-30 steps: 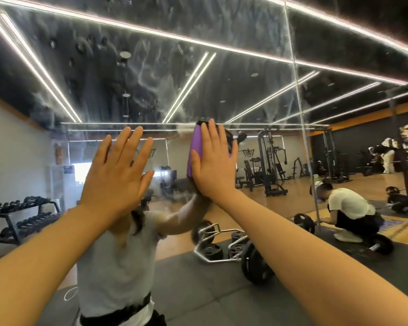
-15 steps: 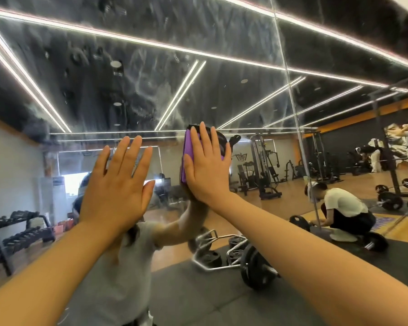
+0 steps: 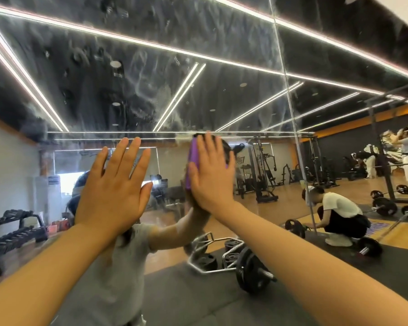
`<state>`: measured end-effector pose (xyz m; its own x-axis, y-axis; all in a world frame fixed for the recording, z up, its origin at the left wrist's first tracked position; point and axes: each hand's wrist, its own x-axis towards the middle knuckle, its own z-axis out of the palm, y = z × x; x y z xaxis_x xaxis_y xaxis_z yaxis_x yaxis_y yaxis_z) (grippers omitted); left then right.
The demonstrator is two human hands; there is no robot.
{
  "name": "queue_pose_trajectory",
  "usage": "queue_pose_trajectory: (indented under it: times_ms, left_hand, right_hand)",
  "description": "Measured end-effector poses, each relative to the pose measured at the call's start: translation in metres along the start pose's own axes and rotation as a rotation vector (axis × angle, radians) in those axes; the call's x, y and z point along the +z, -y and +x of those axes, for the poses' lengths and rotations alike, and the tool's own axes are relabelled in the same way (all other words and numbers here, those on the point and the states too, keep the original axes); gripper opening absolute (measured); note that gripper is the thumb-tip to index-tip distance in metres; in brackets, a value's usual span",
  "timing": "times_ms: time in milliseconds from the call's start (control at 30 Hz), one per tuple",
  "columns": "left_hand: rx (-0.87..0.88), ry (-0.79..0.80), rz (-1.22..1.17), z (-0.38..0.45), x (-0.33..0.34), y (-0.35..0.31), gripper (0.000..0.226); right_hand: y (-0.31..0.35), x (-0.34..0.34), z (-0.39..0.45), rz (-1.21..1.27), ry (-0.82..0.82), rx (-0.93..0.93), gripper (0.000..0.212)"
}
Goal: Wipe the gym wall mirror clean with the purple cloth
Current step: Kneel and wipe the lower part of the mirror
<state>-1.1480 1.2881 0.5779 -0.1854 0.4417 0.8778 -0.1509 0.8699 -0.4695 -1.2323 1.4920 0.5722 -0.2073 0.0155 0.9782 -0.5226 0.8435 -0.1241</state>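
Pressing my flat, straight-fingered right hand (image 3: 211, 175) on the folded purple cloth (image 3: 193, 161) against the streaky glass wall mirror (image 3: 151, 90) just left of its vertical panel seam, I keep my left hand (image 3: 114, 184) spread open, holding nothing, near the cloth.

Both forearms reach up and forward, bare. Left hand (image 3: 113, 184): palm turned away, fingers straight and slightly spread, thumb out, apparently laid flat on the glass. Right hand (image 3: 211, 178): fingers straight and together, palm pressing flat, wrist bent back.
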Motion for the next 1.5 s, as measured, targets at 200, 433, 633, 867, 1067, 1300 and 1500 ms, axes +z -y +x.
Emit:
queue_pose_trajectory:
  times_ms: [200,433,633,867,1067,1300,1500]
  left_hand:
    - [0.001,0.001,0.001,0.000,0.001,0.000,0.069]
    - [-0.004,0.005,-0.001,-0.001,0.002,0.000,0.070]
    - [0.000,0.008,0.002,0.000,0.001,-0.001,0.069]
    - [0.002,0.004,0.006,-0.001,0.000,0.000,0.069]
    - [-0.003,0.000,0.015,-0.001,0.000,-0.001,0.069]
    - [-0.008,0.006,0.019,-0.001,0.001,0.000,0.069]
    - [0.002,-0.009,0.002,-0.001,0.000,0.000,0.069]
  right_hand:
    - [-0.013,0.003,0.012,0.016,-0.011,-0.093,0.064]
    - [-0.035,-0.008,0.030,-0.006,0.021,0.319,0.062]
    - [0.035,0.000,0.034,0.031,0.006,-0.070,0.061]
    - [-0.014,-0.007,0.044,-0.001,0.007,-0.037,0.063]
    - [-0.095,-0.016,0.018,0.028,0.042,0.369,0.066]
    - [0.024,0.003,-0.004,0.006,-0.005,-0.289,0.061]
    - [-0.006,0.006,-0.009,0.036,-0.048,-0.207,0.059]
